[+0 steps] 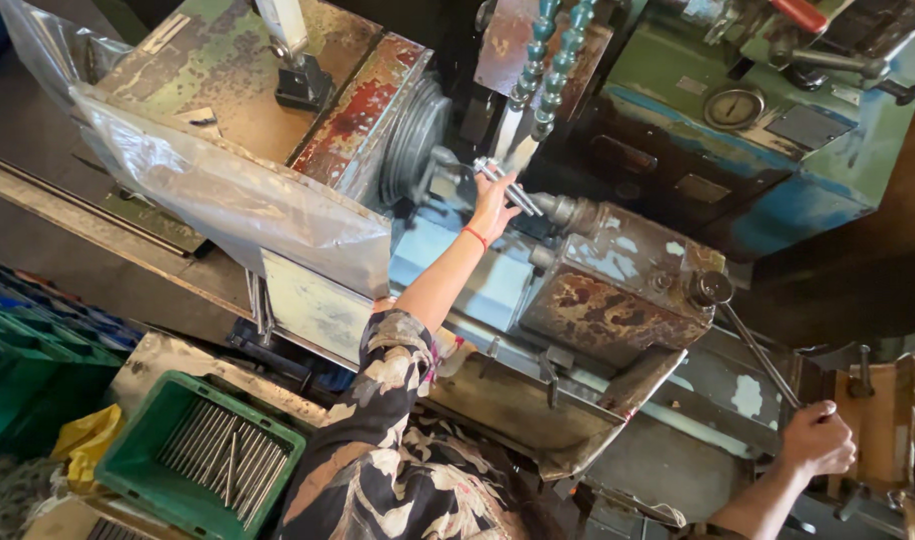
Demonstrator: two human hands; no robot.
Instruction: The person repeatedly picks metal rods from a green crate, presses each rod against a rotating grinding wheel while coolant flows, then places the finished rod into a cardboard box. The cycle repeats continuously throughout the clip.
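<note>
Your left hand pinches a metal rod at the lathe's chuck, while your right hand grips the lever, steadying both ends.

Dim workshop light, glare on plastic

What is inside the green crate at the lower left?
The green crate holds many thin metal rods lying side by side. Its floor under the rods is covered, so deeper layers cannot be seen.
</note>
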